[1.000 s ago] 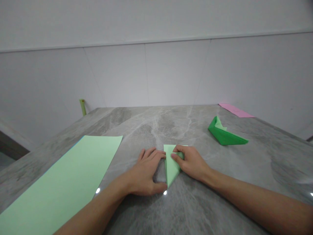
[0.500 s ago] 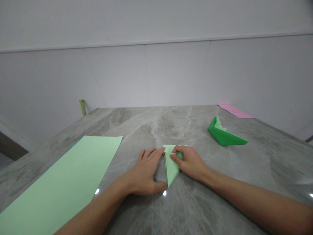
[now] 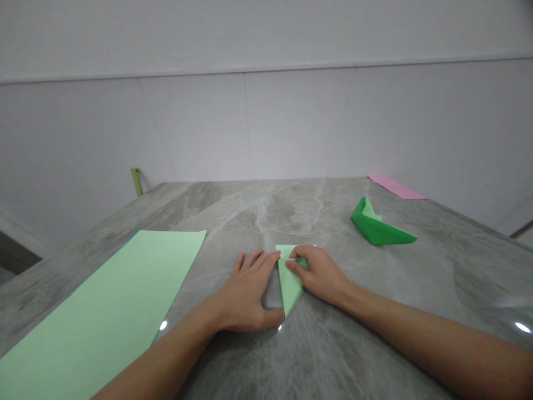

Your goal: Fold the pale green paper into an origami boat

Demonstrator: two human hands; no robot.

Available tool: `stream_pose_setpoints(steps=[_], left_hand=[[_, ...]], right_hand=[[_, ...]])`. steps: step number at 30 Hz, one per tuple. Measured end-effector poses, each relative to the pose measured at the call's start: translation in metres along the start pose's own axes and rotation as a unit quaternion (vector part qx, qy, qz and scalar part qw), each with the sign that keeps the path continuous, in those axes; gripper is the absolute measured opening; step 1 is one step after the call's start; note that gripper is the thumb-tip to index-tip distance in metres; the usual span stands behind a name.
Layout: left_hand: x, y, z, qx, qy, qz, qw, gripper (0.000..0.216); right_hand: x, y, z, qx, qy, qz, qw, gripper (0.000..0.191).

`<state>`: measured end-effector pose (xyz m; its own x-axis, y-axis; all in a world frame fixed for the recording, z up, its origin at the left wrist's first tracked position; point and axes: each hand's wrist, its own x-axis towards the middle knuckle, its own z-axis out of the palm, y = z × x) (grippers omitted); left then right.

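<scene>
A light green folded paper [image 3: 290,286], narrowing to a point toward me, lies on the grey marbled table between my hands. My left hand [image 3: 250,291] rests along its left side with thumb and fingers spread apart. The thumb tip touches the lower point and a fingertip sits at the upper left corner. My right hand [image 3: 318,272] has its thumb and curled forefinger closed on the paper's right part, which those fingers partly hide.
Large light green sheets [image 3: 112,300] lie at the left. A darker green folded paper piece [image 3: 381,229] stands at the right. Pink paper [image 3: 397,188] lies at the far right edge near the wall. A green strip [image 3: 136,181] rises beyond the far left edge.
My right thumb and forefinger have shifted slightly left over the folded paper. My left hand keeps its place beside it. The whole view has moved a little.
</scene>
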<state>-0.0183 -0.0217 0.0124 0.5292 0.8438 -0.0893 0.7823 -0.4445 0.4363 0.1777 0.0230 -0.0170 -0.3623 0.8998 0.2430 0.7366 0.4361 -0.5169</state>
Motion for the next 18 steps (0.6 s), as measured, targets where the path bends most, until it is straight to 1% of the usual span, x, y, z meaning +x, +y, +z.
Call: stream_pose_setpoints(steps=[10,18], left_hand=[[0.0007,0.0017,-0.0005,0.002,-0.007,-0.002,1.000,0.098],[-0.0002,0.0013,-0.0010,-0.004,-0.004,0.004,1.000,0.098]], right_hand=[[0.0017,-0.0029,-0.0001,-0.020,-0.009,0.018,1.000,0.012],[0.0007,-0.0022,0.0001,-0.020,-0.013,0.014,1.000,0.013]])
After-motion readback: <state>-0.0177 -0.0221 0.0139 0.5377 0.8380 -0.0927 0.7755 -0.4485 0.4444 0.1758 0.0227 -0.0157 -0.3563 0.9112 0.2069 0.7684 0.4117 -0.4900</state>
